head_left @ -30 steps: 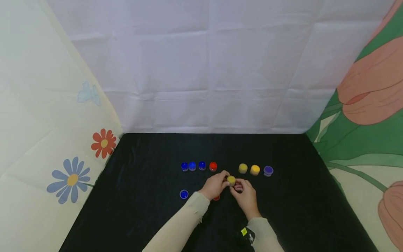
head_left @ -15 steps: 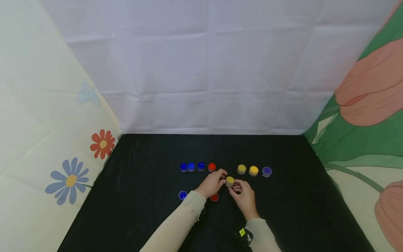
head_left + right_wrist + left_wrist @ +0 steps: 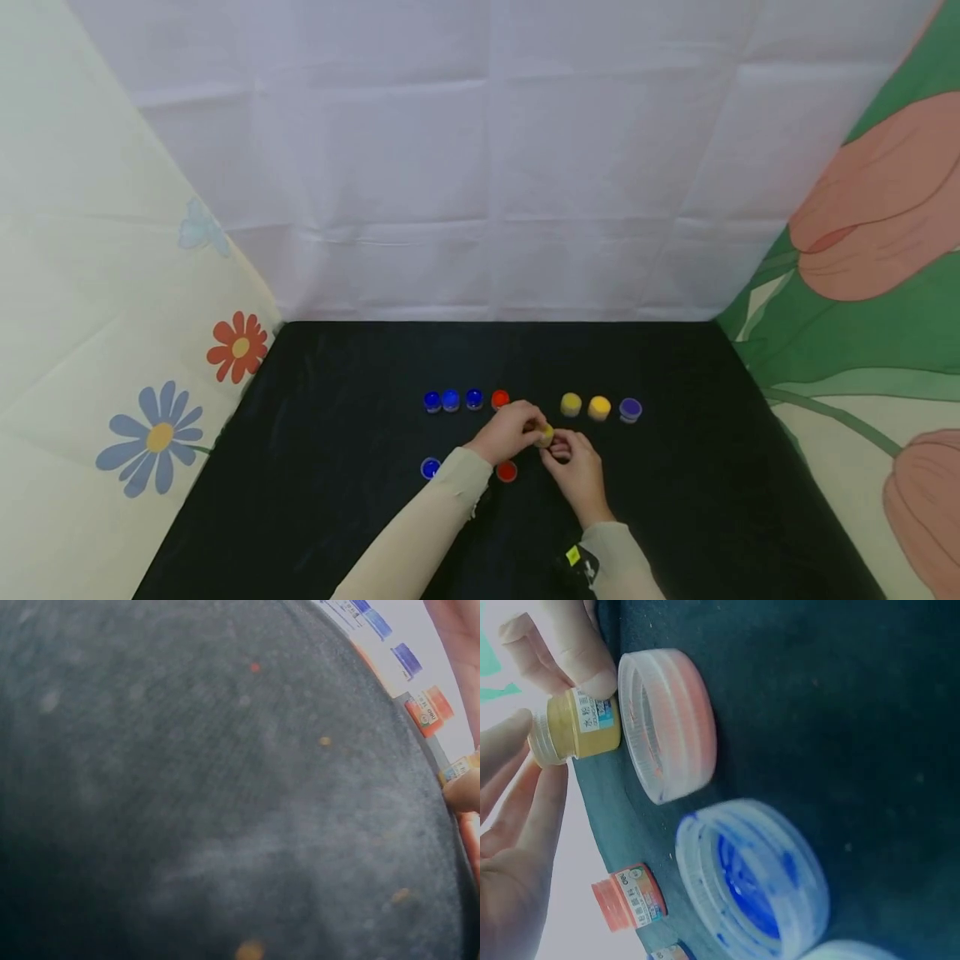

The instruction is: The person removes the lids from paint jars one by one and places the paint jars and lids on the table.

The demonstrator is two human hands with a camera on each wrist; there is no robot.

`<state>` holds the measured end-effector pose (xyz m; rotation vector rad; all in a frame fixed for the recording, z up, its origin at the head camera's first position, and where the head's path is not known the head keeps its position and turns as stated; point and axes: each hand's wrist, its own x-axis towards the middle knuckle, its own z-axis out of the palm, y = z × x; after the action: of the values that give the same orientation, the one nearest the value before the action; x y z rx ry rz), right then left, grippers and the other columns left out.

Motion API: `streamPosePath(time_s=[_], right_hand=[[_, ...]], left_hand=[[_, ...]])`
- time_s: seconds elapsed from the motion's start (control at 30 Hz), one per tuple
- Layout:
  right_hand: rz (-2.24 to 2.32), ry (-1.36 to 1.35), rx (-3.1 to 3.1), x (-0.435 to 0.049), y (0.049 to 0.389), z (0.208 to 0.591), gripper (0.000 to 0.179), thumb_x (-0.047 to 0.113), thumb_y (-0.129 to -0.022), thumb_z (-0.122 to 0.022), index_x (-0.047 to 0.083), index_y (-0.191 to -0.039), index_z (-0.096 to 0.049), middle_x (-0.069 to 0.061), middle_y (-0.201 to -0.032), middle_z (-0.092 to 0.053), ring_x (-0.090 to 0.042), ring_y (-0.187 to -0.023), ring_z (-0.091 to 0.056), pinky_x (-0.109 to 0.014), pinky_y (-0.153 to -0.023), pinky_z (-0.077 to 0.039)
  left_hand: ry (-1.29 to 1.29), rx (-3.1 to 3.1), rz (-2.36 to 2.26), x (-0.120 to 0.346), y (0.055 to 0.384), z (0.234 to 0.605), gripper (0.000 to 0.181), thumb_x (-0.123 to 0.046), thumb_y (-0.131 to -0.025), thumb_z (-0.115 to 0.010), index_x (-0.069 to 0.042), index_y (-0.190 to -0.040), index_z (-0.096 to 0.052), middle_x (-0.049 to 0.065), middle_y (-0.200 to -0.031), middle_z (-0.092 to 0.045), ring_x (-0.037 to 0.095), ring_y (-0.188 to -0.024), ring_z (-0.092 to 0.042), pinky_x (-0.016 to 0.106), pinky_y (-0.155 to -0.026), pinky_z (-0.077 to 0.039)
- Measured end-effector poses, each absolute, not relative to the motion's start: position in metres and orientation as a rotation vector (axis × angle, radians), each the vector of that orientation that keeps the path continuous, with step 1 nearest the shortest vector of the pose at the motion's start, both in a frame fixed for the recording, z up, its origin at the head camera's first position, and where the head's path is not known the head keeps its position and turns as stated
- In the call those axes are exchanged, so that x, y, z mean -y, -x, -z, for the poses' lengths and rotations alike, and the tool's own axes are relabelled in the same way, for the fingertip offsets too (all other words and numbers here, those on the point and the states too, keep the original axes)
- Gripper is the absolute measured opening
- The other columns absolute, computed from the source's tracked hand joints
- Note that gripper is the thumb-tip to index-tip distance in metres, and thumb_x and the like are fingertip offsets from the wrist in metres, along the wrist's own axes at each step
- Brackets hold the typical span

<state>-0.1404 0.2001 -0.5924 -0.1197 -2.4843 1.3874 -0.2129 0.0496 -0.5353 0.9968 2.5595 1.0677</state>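
My left hand (image 3: pixel 508 433) pinches the lid (image 3: pixel 547 739) of a small yellow paint jar (image 3: pixel 596 724) from above. Lower down, my right hand (image 3: pixel 579 471) grips the same jar by its body, thumb against the label. In the head view the fingers cover much of the jar. A red lid (image 3: pixel 507 472) lies on the black cloth just in front of my left hand. Further left is a blue lid (image 3: pixel 431 468), partly beside the sleeve. Behind the left hand stands a lidless red paint jar (image 3: pixel 500 400).
Three blue jars, one of them a blue paint jar (image 3: pixel 474 399), stand left of the red one. At the back right are an olive-yellow jar (image 3: pixel 571 405), an orange-yellow jar (image 3: pixel 599 407) and a purple jar (image 3: pixel 630 409). A white cloth wall (image 3: pixel 480 208) rises behind the table.
My left fingers have moved from the jar's side over onto its lid, covering more of it. The right hand keeps its grip on the jar. The head view has shifted slightly.
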Motion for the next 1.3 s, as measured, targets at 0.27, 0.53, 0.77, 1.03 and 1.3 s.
streamPosePath(time_s=[0.27, 0.53, 0.77, 1.03, 1.3], right_hand=[[-1.382, 0.126, 2.457, -0.199, 0.142, 0.595, 0.029, 0.001, -0.08, -0.084, -0.001, -0.106, -0.07, -0.012, -0.097, -0.062, -0.022, -0.082, -0.068, -0.023, -0.074, -0.057], [-1.37, 0.168, 2.455, -0.197, 0.145, 0.595, 0.029, 0.003, -0.081, -0.084, -0.001, -0.106, -0.071, -0.013, -0.097, -0.063, -0.026, -0.084, -0.068, -0.027, -0.075, -0.058], [-1.356, 0.19, 2.437, -0.197, 0.15, 0.593, 0.028, 0.005, -0.082, -0.084, -0.003, -0.106, -0.07, -0.015, -0.096, -0.063, -0.026, -0.08, -0.068, -0.023, -0.069, -0.056], [-1.318, 0.218, 2.453, -0.198, 0.174, 0.584, 0.032, 0.004, -0.083, -0.081, -0.008, -0.109, -0.067, -0.021, -0.1, -0.062, -0.033, -0.086, -0.069, -0.04, -0.075, -0.059], [-1.276, 0.277, 2.425, -0.188, 0.187, 0.579, 0.029, 0.004, -0.083, -0.08, -0.009, -0.106, -0.068, -0.023, -0.098, -0.063, -0.034, -0.085, -0.069, -0.046, -0.078, -0.058]], left_hand=[[-0.967, -2.529, -1.084, -0.05, 0.212, 0.536, 0.005, -0.01, -0.094, -0.073, -0.009, -0.098, -0.071, 0.002, -0.102, -0.07, 0.01, -0.098, -0.066, 0.019, -0.086, -0.052], [-0.827, -2.498, -1.274, -0.05, 0.21, 0.541, 0.006, -0.012, -0.095, -0.072, -0.009, -0.1, -0.069, 0.002, -0.104, -0.07, 0.009, -0.095, -0.066, 0.021, -0.085, -0.053], [-0.532, -2.418, -1.7, -0.044, 0.197, 0.547, 0.028, -0.011, -0.096, -0.071, -0.002, -0.122, -0.066, 0.011, -0.117, -0.069, 0.019, -0.103, -0.067, 0.029, -0.088, -0.056], [-0.393, -2.409, -1.784, -0.036, 0.181, 0.548, 0.029, -0.012, -0.092, -0.07, -0.005, -0.12, -0.073, 0.005, -0.113, -0.068, 0.014, -0.097, -0.069, 0.029, -0.083, -0.057], [-0.472, -2.417, -1.712, -0.035, 0.167, 0.548, 0.024, -0.009, -0.091, -0.073, -0.005, -0.113, -0.067, 0.006, -0.111, -0.071, 0.01, -0.095, -0.068, 0.025, -0.085, -0.056]])
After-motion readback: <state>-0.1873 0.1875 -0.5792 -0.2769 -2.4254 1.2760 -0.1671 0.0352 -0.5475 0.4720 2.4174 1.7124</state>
